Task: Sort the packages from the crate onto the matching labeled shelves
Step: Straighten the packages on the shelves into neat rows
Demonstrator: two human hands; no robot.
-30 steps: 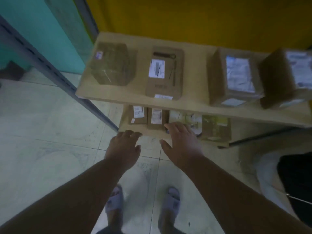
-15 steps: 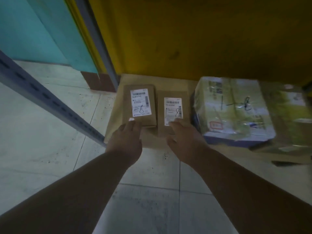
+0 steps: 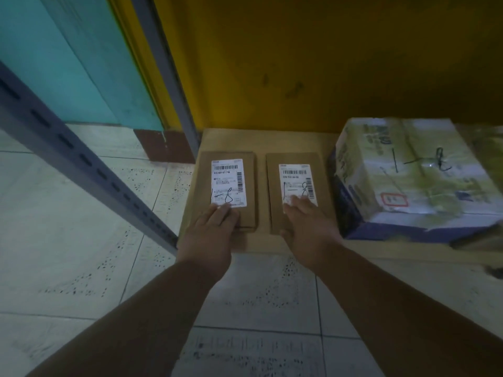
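Observation:
Two flat brown cardboard packages lie side by side on the low wooden shelf (image 3: 294, 140). The left package (image 3: 246, 172) has a white label marked "1-8"; my left hand (image 3: 211, 229) rests flat on its near end with straight fingers. The right package (image 3: 273, 186) bears a similar label, and my right hand (image 3: 304, 221) lies flat on its near half, fingertips on the label. Neither hand grips anything.
A larger plastic-wrapped box (image 3: 408, 175) marked "1-8" stands to the right of the flat packages on the same shelf. Grey slotted shelf posts (image 3: 89, 164) run at the left. A yellow wall backs the shelf; tiled floor (image 3: 81, 240) lies below.
The view dropped from the upper shelf to the bottom shelf and came closer. Both hands moved forward from the shelf edge onto the two flat packages.

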